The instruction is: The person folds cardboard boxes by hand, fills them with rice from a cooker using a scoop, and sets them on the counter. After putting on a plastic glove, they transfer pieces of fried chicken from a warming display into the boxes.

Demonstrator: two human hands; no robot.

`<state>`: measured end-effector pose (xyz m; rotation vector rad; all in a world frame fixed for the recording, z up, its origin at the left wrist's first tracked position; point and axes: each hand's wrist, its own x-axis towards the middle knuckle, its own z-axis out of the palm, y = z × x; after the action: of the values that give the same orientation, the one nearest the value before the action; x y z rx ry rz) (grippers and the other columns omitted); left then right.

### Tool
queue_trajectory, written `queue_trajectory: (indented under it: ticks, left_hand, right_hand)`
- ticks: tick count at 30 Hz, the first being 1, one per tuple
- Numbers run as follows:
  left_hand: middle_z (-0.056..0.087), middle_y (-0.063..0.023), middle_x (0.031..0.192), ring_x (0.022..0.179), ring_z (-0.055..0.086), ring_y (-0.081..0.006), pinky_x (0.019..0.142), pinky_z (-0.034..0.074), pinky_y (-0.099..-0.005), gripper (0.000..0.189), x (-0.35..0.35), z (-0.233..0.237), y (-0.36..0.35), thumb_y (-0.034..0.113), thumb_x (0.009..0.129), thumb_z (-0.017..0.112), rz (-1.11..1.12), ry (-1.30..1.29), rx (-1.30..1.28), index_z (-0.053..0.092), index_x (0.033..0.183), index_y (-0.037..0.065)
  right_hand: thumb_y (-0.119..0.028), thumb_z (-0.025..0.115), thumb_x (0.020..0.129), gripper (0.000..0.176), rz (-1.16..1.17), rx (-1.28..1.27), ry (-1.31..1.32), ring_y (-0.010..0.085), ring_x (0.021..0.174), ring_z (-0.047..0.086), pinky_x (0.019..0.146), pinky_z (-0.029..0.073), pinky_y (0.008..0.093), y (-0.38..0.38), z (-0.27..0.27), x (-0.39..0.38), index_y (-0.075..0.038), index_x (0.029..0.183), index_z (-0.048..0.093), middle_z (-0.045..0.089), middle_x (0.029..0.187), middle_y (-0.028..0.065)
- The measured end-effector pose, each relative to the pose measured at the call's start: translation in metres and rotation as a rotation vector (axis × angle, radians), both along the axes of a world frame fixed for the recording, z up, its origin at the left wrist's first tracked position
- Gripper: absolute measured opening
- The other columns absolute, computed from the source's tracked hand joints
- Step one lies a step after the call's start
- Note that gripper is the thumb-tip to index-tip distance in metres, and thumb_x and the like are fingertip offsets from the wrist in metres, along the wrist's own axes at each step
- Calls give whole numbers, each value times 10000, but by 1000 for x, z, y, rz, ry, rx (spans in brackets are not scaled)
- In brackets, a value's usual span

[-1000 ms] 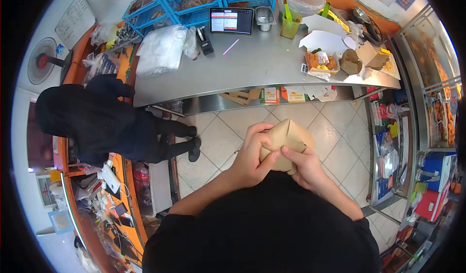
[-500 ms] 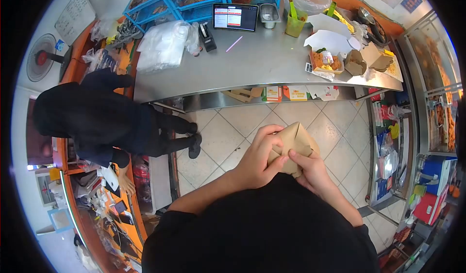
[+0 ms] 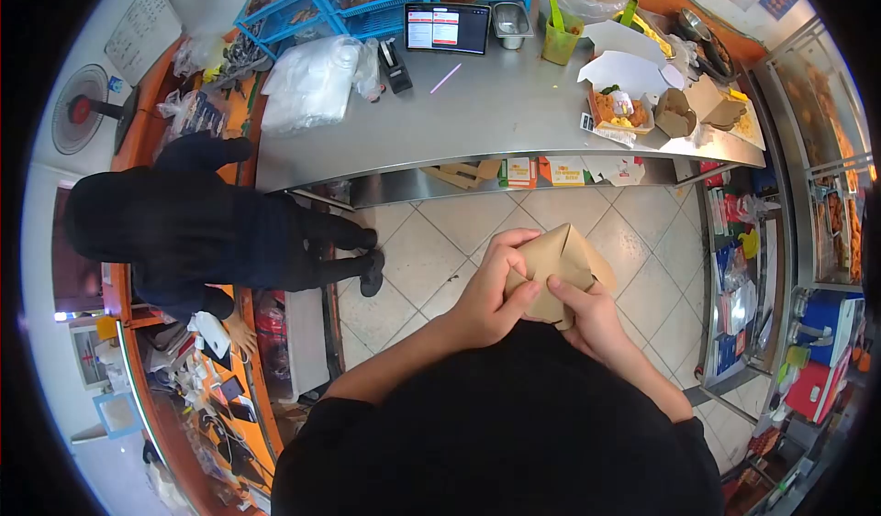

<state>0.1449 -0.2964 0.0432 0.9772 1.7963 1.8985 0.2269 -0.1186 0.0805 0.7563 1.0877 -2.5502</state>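
A brown kraft takeaway box (image 3: 552, 257) is held in front of my body, above the tiled floor. My left hand (image 3: 496, 294) wraps round its left side, thumb pressing on the near face. From the right, my right hand (image 3: 587, 316) grips it, thumb on the front panel and the other fingers partly hidden beneath. Folded flaps show at the box's top and right; its inside is hidden.
Ahead stands a steel counter (image 3: 514, 94) with a tablet (image 3: 447, 29), plastic bags (image 3: 312, 85), a pink straw (image 3: 445, 77) and an open box of fried food (image 3: 617, 112). At left, a person in black (image 3: 197, 227) leans over a cluttered orange shelf (image 3: 262, 397).
Both hands still grip the box. Its flaps have shifted slightly, with more of the front panel showing between my thumbs. The view has moved a little.
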Motion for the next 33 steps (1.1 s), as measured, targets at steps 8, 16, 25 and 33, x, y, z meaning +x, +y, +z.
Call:
queue_trajectory:
  ticks: [8, 16, 25, 33]
  left_hand:
    - [384, -318, 1463, 1317, 478, -417, 1099, 404, -498, 232, 5, 15, -5, 10, 945, 594, 81, 339, -102, 402, 1074, 33]
    - [430, -331, 1448, 1283, 519, -431, 1065, 443, -487, 247, 12, 7, 16, 49, 971, 630, 202, 353, -37, 418, 1097, 28]
    - [428, -328, 1477, 1337, 465, -366, 1138, 348, -473, 199, 17, 14, 60, 31, 990, 580, 141, 319, -65, 400, 1074, 38]
    - [444, -344, 1475, 1189, 590, -323, 969, 486, -383, 185, 34, 15, 141, 23, 1003, 566, 252, 128, -196, 398, 1082, 11]
  right_hand:
    - [-76, 606, 1034, 355, 96, 105, -6, 209, 1176, 656, 955, 573, 351, 14, 18, -3, 22, 1368, 535, 654, 1244, 122]
    - [-100, 617, 1038, 370, 162, 144, -31, 208, 1182, 648, 993, 550, 346, 22, 26, 2, 27, 1378, 541, 649, 1288, 118]
    - [-87, 628, 1026, 393, 96, -31, 20, 248, 1195, 658, 1003, 564, 401, 81, 9, 3, 30, 1390, 535, 645, 1309, 150]
    - [-91, 621, 1034, 373, 118, -32, 62, 242, 1216, 643, 1030, 537, 396, 153, -6, 13, 24, 1381, 545, 643, 1317, 138]
